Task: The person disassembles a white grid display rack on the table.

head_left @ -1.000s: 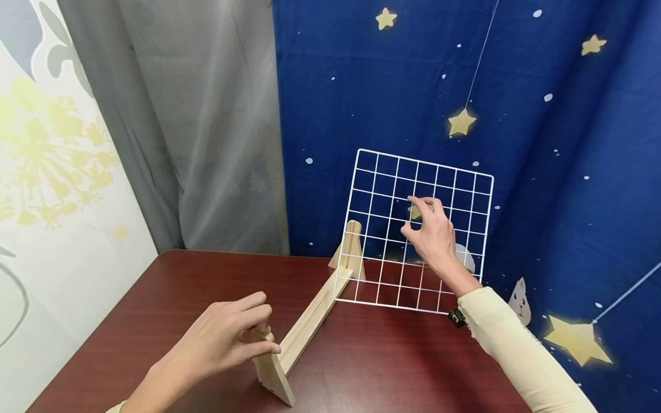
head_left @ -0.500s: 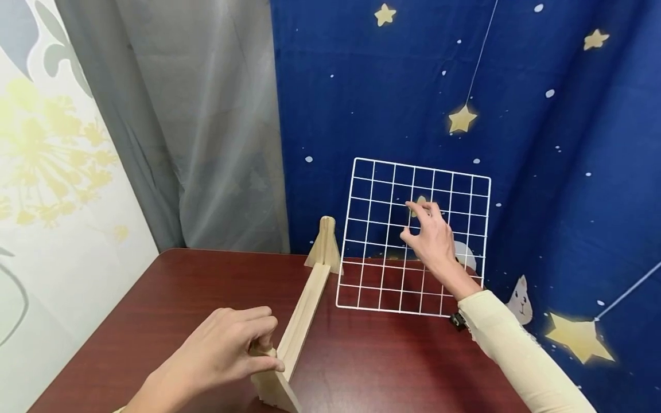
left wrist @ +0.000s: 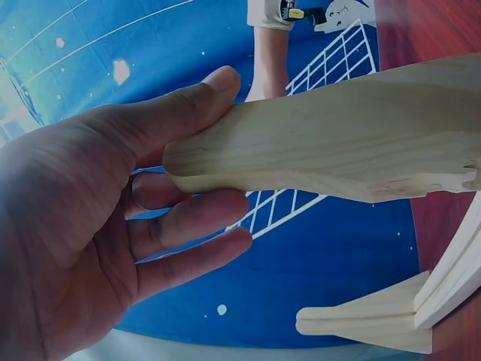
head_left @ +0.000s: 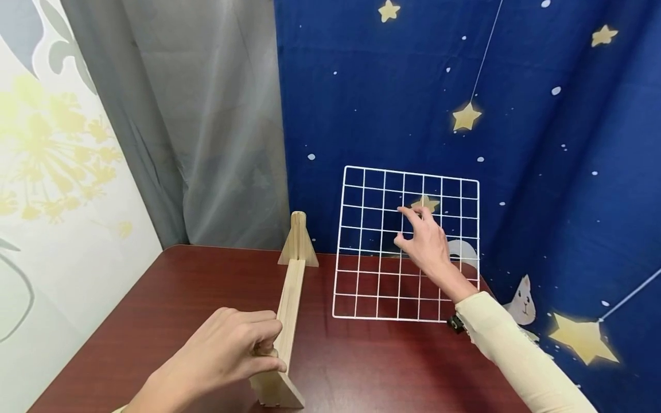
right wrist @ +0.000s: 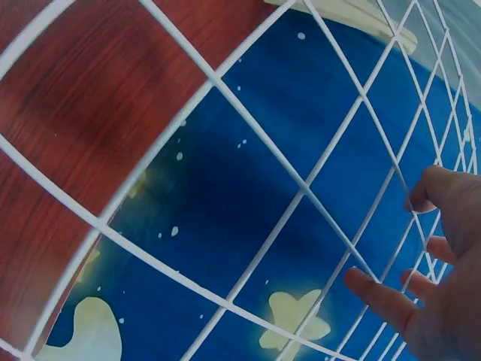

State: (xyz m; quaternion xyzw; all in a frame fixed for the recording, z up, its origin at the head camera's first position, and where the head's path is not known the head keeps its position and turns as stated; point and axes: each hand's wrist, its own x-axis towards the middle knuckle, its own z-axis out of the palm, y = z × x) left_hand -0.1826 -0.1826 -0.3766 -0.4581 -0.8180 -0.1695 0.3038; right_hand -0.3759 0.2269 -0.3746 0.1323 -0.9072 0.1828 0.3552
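A pale wooden stand [head_left: 292,292] has a long grooved rail joining two flared end pieces. My left hand [head_left: 227,344] grips the top of the near end piece [left wrist: 323,139], thumb on one face and fingers on the other. The far end piece [head_left: 298,241] stands upright near the back of the table. To the right of the stand, my right hand [head_left: 426,244] holds a white wire grid panel [head_left: 382,230] by its wires, with fingertips at the mesh [right wrist: 304,188]. The panel is raised roughly upright, its lower edge over the table in the head view.
The dark red wooden table [head_left: 155,310] carries the stand. Behind it hang a grey curtain [head_left: 232,143] and a blue curtain [head_left: 361,86] with printed stars. A white patterned panel [head_left: 57,172] rises at the left.
The stand's far end has swung left, so its rail points more straight away from me. The grid panel has dropped slightly and shifted a little left with my right hand.
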